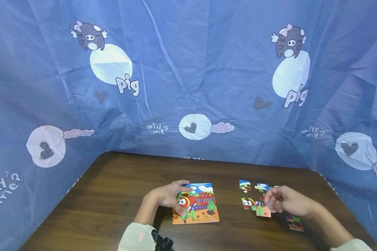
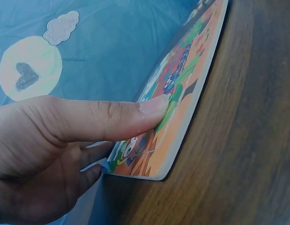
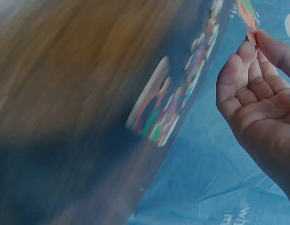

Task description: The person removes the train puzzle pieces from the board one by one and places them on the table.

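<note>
A puzzle picture board [image 1: 204, 204] with a red cartoon train lies flat on the table. My left hand [image 1: 168, 196] rests at its left side, fingers spread toward the top corner. In the left wrist view, the thumb [image 2: 121, 117] presses straight onto the picture. My right hand [image 1: 287, 201] pinches a jigsaw piece [image 3: 248, 16] between thumb and fingertips; the piece, orange and green, is held up in the right wrist view. Loose jigsaw pieces lie around and under that hand, one with the train's eyes [image 1: 246, 203] among them. Some are partly hidden by the hand.
The brown wooden table [image 1: 128, 174] meets a blue printed cloth [image 1: 191, 87] behind and at both sides. One jigsaw piece [image 1: 294, 223] lies apart, near my right forearm. Another piece [image 1: 244, 184] lies farther back, right of the board.
</note>
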The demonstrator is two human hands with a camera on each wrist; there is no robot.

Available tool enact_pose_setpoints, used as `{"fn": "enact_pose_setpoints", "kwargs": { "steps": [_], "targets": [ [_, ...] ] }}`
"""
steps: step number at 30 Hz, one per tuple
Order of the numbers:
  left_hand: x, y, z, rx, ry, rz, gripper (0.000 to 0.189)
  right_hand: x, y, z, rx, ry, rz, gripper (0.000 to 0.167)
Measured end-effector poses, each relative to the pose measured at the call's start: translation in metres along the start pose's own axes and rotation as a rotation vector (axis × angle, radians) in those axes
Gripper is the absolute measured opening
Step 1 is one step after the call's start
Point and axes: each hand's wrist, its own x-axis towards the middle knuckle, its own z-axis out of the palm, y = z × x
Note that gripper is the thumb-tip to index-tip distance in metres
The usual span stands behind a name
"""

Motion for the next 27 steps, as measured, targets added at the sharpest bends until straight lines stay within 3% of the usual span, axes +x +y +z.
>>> {"fn": "enact_pose_setpoints", "kwargs": {
  "steps": [5,13,27],
  "targets": [
    [0.000,0.001,0.001,0.013,0.000,0.008,0.086,-0.012,0.012,-0.006,0.026,-0.022,0.004,0.016],
    [-0.001,0.004,0.000,0.030,0.000,0.010,0.085,-0.023,0.031,-0.008,0.123,-0.098,-0.005,0.029],
    [0.000,0.001,0.000,0.053,0.000,-0.007,0.086,-0.015,0.030,0.008,-0.029,-0.003,0.040,0.024]
  ]
}}
